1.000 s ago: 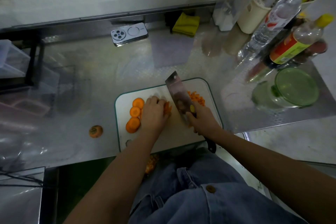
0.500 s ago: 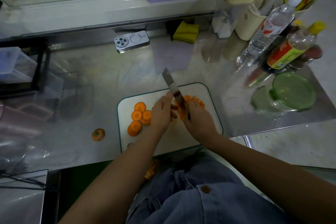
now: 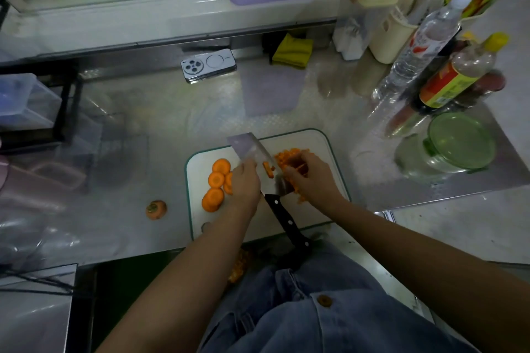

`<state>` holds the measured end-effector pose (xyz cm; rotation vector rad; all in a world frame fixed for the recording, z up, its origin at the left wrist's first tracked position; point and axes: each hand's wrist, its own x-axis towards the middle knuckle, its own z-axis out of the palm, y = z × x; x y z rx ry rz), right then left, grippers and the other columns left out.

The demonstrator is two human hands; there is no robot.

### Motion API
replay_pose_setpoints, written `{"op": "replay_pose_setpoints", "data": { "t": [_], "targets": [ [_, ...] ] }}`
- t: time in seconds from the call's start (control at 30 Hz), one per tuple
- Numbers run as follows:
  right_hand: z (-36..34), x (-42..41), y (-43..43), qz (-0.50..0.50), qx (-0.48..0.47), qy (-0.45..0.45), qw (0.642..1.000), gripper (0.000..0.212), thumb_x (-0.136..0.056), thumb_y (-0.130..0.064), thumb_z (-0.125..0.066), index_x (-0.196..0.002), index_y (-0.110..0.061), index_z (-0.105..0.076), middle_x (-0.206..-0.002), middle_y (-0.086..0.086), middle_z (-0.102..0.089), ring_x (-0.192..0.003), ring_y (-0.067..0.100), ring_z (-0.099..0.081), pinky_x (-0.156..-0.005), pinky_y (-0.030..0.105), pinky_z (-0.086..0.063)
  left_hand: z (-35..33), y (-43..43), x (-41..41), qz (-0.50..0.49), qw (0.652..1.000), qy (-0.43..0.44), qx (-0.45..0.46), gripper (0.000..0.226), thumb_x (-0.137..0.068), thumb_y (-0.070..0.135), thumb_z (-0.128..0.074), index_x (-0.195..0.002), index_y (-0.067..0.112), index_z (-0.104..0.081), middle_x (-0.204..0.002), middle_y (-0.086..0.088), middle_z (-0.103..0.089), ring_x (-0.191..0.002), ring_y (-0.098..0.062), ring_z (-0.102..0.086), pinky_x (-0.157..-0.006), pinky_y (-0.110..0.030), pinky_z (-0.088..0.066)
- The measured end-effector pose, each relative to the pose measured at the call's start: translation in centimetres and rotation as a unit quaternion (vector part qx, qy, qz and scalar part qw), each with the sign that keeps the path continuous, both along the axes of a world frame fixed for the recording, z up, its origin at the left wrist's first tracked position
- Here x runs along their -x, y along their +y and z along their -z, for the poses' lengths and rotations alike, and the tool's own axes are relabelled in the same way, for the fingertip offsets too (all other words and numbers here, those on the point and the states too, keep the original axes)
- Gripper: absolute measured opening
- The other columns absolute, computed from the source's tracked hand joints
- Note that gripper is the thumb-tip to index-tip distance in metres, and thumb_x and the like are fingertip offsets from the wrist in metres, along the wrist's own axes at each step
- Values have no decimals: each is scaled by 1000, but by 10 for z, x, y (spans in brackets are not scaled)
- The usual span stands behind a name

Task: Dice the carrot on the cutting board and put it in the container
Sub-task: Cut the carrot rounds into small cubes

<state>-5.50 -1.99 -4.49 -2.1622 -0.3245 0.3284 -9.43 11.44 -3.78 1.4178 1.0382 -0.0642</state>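
The right grip (image 3: pixel 309 178) has let go of the knife (image 3: pixel 249 149). The left grip (image 3: pixel 245 180) now pinches its blade, probably for wiping. The right's curled fingers meet the diced carrot (image 3: pixel 289 155); whether they hold any is unclear. Carrot slices (image 3: pixel 219 178) left of the left grip remain uncut.

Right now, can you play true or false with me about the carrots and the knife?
1. No hand holds the knife handle. True.
2. The carrot rounds lie right of the knife blade. False: they lie left of it.
3. The container has its green lid on. True.
4. The carrot end sits on the cutting board. False: it lies on the counter, left of the board.
5. The right hand touches the diced carrot. True.
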Motion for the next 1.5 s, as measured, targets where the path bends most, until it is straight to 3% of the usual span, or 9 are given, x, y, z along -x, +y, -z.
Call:
{"op": "replay_pose_setpoints", "data": {
  "t": [0.13,0.33,0.5,0.67,0.8,0.93,1.07,1.27,1.5],
  "targets": [
    [4,-6,10,-7,-9,127,992,26,-88,-25,-65,-109,-10,-61,-93,0,-63,-84,15,-61,-67,20,-47,5,-1,3,-24,999,-27,-8,30,-96,14,-39,-73,8,-56,-80,-15,-55,-72,-22,-50,-63,-29,-39],
    [6,-6,18,40,-23,179,983,12,-86,-16,-67,-95,-8,-61,-81,6,-66,-73,21,-64,-63,28,-52,4,2,9,-10,1000,-27,4,30,-94,14,-38,-66,14,-50,-73,-10,-50,-70,-21,-45,-65,-33,-35],
    [5,-17,6,29,51,87,994,12,-86,-15,-63,-97,-12,-67,-86,-3,-63,-82,13,-60,-72,23,-46,7,3,7,-21,999,-26,-3,31,-96,16,-38,-67,11,-48,-65,-6,-43,-61,-16,-39,-55,-29,-29],
    [6,-15,-1,-38,29,109,993,17,-82,-21,-72,-95,-11,-71,-88,2,-71,-80,11,-65,-74,21,-52,4,3,-2,-6,1000,-5,-21,34,-100,17,-34,-107,-7,-57,-81,-12,-55,-69,-20,-49,-52,-22,-40],
    [8,-21,-2,-7,69,25,997,14,-84,-13,-66,-97,-12,-71,-95,3,-70,-84,12,-63,-76,20,-47,8,3,-5,3,999,28,-20,43,-95,27,-38,-118,-6,-52,-124,-29,-54,-115,-44,-50,-95,-45,-45],
    [7,-19,0,-70,62,-62,994,12,-84,-18,-68,-94,-13,-72,-89,-1,-60,-76,11,-55,-69,18,-40,9,5,-8,124,982,49,-133,34,-102,15,-31,-125,-4,-48,-124,-27,-53,-105,-35,-52,-84,-37,-41],
    [4,-12,10,-68,41,-88,993,18,-84,-34,-70,-90,-16,-69,-81,-5,-53,-67,5,-51,-64,15,-41,16,10,-9,170,955,96,-222,42,-99,7,-39,-140,1,-29,-133,-21,-46,-119,-32,-48,-94,-34,-40],
    [-3,-13,31,-102,121,-63,985,20,-84,-30,-66,-89,-11,-67,-84,0,-53,-78,16,-54,-72,32,-46,2,10,-1,10,999,6,-49,26,-100,17,-37,-92,0,-55,-80,-9,-52,-71,-18,-47,-69,-31,-37],
    [10,-20,29,-120,144,-62,980,15,-78,-28,-67,-81,-13,-66,-81,0,-56,-77,17,-55,-68,32,-45,4,40,14,-66,991,30,-116,42,-99,25,-34,-82,-4,-58,-87,-28,-58,-79,-38,-52,-65,-35,-33]
  ]
}}
